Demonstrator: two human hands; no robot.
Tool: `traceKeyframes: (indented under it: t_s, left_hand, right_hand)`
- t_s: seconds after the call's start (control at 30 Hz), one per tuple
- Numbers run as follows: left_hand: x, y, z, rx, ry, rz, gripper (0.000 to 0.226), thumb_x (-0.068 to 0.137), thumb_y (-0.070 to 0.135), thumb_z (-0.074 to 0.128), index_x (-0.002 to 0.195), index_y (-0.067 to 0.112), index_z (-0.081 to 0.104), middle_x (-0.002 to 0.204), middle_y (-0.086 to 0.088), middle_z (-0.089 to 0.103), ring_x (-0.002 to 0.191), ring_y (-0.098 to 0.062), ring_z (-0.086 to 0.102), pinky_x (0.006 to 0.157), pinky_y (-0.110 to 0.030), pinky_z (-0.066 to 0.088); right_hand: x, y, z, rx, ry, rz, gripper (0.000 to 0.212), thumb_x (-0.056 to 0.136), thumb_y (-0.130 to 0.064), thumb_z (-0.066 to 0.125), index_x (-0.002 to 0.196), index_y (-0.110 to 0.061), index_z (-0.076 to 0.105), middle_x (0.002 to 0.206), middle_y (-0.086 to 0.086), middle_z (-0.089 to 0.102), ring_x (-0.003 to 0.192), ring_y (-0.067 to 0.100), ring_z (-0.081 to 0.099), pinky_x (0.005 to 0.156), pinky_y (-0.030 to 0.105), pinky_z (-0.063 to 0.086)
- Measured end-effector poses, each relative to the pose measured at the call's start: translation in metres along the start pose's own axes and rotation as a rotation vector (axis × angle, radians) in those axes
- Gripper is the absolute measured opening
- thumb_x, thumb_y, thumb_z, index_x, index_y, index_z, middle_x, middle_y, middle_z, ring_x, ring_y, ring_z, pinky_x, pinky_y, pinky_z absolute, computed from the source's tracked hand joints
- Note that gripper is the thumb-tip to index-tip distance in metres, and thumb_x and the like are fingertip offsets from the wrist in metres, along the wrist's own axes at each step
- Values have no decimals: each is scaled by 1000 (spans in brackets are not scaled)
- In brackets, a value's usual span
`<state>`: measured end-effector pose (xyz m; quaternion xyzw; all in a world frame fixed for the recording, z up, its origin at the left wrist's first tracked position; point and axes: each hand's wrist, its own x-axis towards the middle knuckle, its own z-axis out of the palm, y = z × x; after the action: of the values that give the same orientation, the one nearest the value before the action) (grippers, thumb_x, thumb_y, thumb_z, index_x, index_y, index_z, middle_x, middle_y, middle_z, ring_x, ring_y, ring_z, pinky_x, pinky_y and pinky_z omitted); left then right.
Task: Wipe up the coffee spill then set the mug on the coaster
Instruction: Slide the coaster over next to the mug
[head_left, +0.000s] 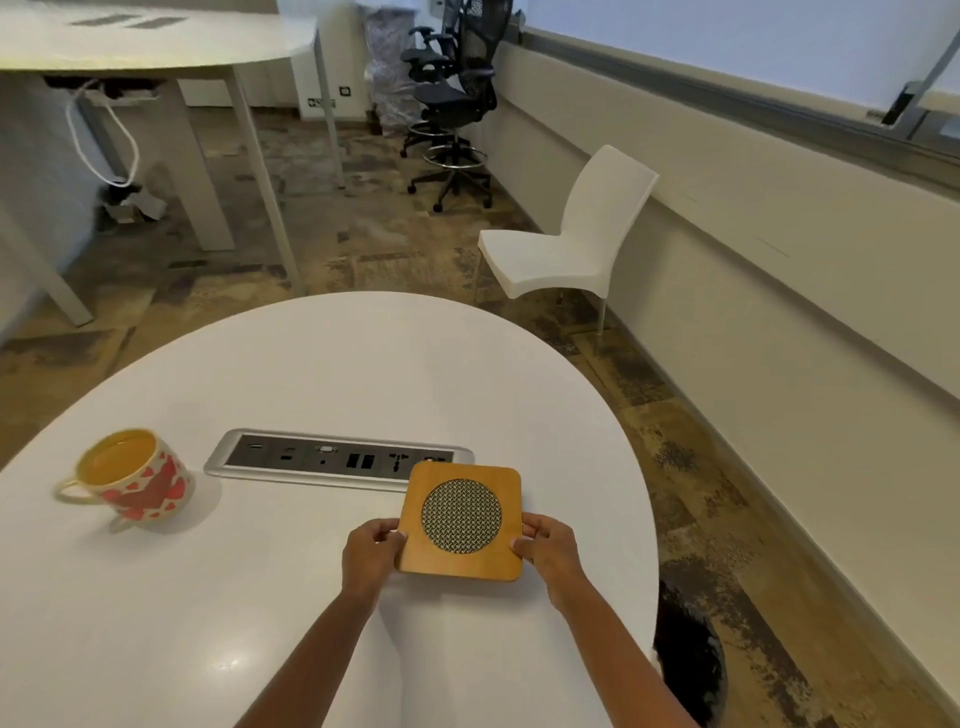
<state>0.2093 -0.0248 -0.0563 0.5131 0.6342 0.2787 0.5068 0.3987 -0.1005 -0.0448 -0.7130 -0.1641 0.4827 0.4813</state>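
- Two hands, left hand (373, 552) and right hand (550, 545), pinch the square wooden coaster with a round mesh centre (460, 520) by its sides, lower centre.
- Likely positioning it; no spill visible.
- Next: fetch the heart-patterned ceramic mug (132, 479), lower left.

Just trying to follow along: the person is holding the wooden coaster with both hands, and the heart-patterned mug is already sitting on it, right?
Not quite. Both hands, left and right, do hold the wooden coaster, but the heart-patterned mug is not on it. The head view shows it standing apart on the white table, off to the left.
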Motion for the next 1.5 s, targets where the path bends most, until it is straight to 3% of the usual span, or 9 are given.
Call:
traceKeyframes:
  t_s: [0.23,0.37,0.5,0.63,0.73,0.9,1.0,1.17,1.5]
  left_hand:
    - [-2,-30,-75,69,91,-15,19,85,1,54,101,-5,64,104,-21,66,89,-29,56,82,-37,44]
    - [5,-46,-114,100,133,-34,20,85,1,54,101,-5,63,103,-21,66,89,-30,57,81,-36,43]
    - [18,-58,-151,174,125,-41,20,84,1,55,101,-5,63,101,-22,66,88,-30,57,77,-34,41]
    - [30,-66,-184,260,100,-40,20,82,-1,55,100,-5,63,96,-22,66,81,-27,54,72,-30,39]
    - [40,-74,-201,349,58,-30,21,80,4,58,100,-1,63,99,-18,62,89,-29,58,80,-34,43]
    - [52,-77,-212,385,19,21,22,80,5,60,102,0,61,92,-11,54,87,-28,55,81,-32,42]
    - [56,-77,-211,387,6,57,23,82,4,59,104,-1,61,93,-14,53,87,-29,55,80,-31,41]
    - [53,-79,-205,420,11,95,22,84,2,55,105,-2,60,103,-22,55,98,-36,55,84,-36,42]
    - [48,-81,-205,424,-4,149,23,86,4,54,108,-1,56,107,-20,53,103,-34,52,88,-39,43]
  right_hand:
    - [-26,12,74,-99,-89,-45,42,75,16,58,115,4,57,87,6,64,89,23,59,85,34,50]
    - [-35,19,117,-137,-95,-45,41,74,16,60,114,4,57,77,-5,60,75,15,58,70,23,50]
    - [-49,26,158,-146,-62,-29,40,75,15,59,112,3,58,77,-6,58,79,16,57,64,17,46]
    - [-58,34,199,-138,-34,10,41,74,16,58,113,2,59,79,-2,62,84,21,60,71,25,50]
    - [-65,38,221,-164,23,23,41,74,13,58,112,0,60,88,5,65,90,23,61,84,34,52]
    - [-70,45,240,-165,115,19,38,75,15,56,110,1,61,80,2,63,84,22,59,70,25,49]
    - [-71,44,245,-189,175,12,39,75,14,56,111,2,62,87,8,64,85,22,59,81,32,49]
    - [-74,44,248,-221,246,3,40,76,13,56,114,1,61,107,16,68,88,21,56,84,31,47]
    - [-76,47,252,-296,299,-42,40,75,14,53,112,2,62,108,19,68,86,21,56,82,30,46]
